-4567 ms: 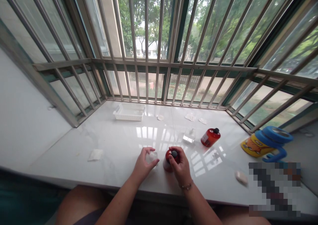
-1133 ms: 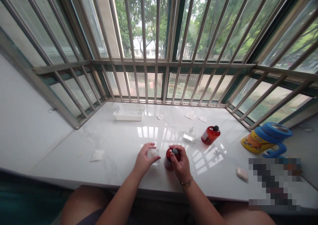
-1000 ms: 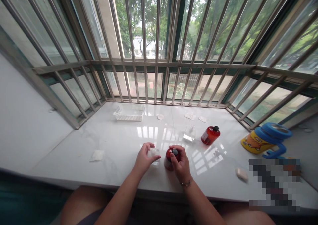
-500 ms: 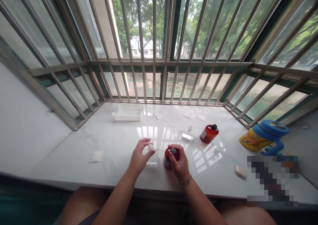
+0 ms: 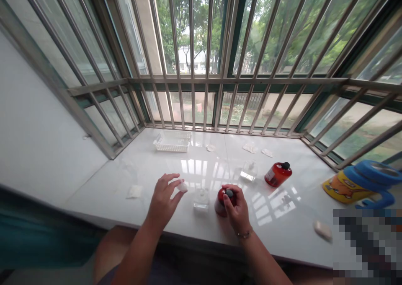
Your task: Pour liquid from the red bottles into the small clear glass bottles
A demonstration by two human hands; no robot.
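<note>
My left hand (image 5: pixel 163 200) pinches a small white bottle cap (image 5: pixel 182 187) between thumb and fingers, a little above the counter. To its right stands a clear, square-bodied bottle (image 5: pixel 201 201), apart from that hand, its neck uncovered. My right hand (image 5: pixel 236 205) is wrapped round the upper part of a dark red bottle (image 5: pixel 221 205) with a black top (image 5: pixel 229 193), which stands on the counter. My fingers and palm hide part of it. Behind it are a second clear bottle (image 5: pixel 248 172) with a pump-like top and another red bottle (image 5: pixel 278 175) with a black cap.
A white perforated basket (image 5: pixel 171 148) sits near the barred window. Crumpled tissues (image 5: pixel 249 148) and a folded one (image 5: pixel 134 191) lie on the glossy white counter (image 5: pixel 103 184). At right are a blue-and-yellow jug (image 5: pixel 354 182), a beige bar-shaped thing (image 5: pixel 323 230) and a blurred-out patch.
My left hand has lifted the white cap off the clear bottle and moved left with it. The right hand still grips the red bottle. The view has turned slightly left.
</note>
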